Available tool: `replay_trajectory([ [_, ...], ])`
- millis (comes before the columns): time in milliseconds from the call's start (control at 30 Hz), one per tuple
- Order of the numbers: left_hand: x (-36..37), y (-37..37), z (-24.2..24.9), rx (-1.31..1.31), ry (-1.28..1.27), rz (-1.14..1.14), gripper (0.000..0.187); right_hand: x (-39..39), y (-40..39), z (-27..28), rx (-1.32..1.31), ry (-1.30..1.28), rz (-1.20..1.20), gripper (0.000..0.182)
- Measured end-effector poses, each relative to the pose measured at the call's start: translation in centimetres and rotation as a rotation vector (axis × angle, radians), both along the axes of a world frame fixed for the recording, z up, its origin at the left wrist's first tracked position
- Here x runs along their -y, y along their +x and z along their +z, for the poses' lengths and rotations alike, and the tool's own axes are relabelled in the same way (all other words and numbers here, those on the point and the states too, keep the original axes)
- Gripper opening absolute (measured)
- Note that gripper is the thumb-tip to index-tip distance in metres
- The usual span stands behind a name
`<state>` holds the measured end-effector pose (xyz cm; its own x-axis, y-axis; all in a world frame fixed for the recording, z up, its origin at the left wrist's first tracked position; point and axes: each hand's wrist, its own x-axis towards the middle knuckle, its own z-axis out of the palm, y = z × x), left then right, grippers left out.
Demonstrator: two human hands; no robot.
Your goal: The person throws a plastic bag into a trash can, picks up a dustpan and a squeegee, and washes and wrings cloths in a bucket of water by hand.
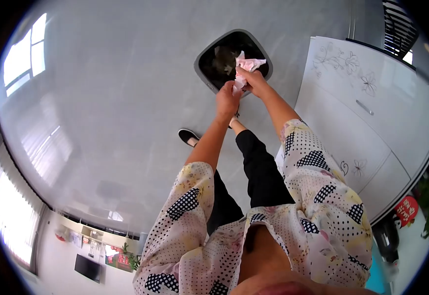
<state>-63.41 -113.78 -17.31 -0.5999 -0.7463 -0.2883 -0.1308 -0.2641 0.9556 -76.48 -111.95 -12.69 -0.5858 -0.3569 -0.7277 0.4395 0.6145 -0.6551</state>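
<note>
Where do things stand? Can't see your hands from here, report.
Left hand and right hand both gripping crumpled pink-white tissue. Held over open grey bin. Nothing between.

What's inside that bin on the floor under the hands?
The bin is dark inside, with some dim crumpled rubbish showing. Both hands, left and right, hold a pink-white wad covering part of the opening.

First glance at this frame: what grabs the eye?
Both hands, the left hand and the right hand, meet at top centre, gripping a crumpled pink-and-white wad over an open dark bin on the grey floor. A white cabinet with flower drawings stands at right.
</note>
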Motion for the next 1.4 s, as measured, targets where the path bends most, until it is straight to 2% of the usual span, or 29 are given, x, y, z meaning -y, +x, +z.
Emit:
replay_trajectory([
  [67,0.0,-0.8,-1.5,-0.002,0.166,0.014,0.029,-0.7,-0.8,-0.6,0.083,0.004,0.001,0.031],
  [100,-0.2,-1.1,-2.1,0.014,0.104,0.084,0.021,-1.1,-1.1,-0.7,0.124,-0.001,-0.019,0.030],
  [167,0.1,-1.5,-3.8,0.058,0.133,0.104,0.019,-1.7,-1.5,-1.0,0.201,-0.024,-0.040,0.030],
  [333,-0.7,-1.5,-6.7,0.123,0.286,0.095,0.014,-3.4,-2.1,-1.4,-0.071,0.104,0.061,0.037],
  [433,0.1,0.3,-4.1,0.037,0.690,0.169,0.014,-4.1,-1.8,-0.6,-0.116,0.150,0.083,0.038],
  [533,-0.4,2.1,-3.9,0.003,0.897,0.210,0.014,-4.7,-1.0,0.9,-0.110,0.220,0.104,0.036],
  [667,0.1,2.9,-3.4,-0.027,1.047,0.284,0.013,-5.1,-1.2,1.4,-0.122,0.220,0.202,0.033],
  [867,-1.4,5.0,-3.1,-0.109,1.213,0.369,0.012,-5.0,-0.4,1.8,-0.123,0.268,0.205,0.021],
  [1067,-4.2,6.1,-1.8,-0.185,1.362,0.442,0.018,-4.3,0.0,1.4,-0.282,0.309,0.165,0.022],
  [1267,-5.2,6.7,-1.6,-0.262,1.553,0.372,0.025,-3.3,-1.3,1.2,-0.564,0.595,0.462,0.030],
  [1400,-5.0,6.9,-1.7,-0.326,1.630,0.355,0.028,-2.7,-1.0,2.1,-0.494,0.515,0.294,0.029],
])
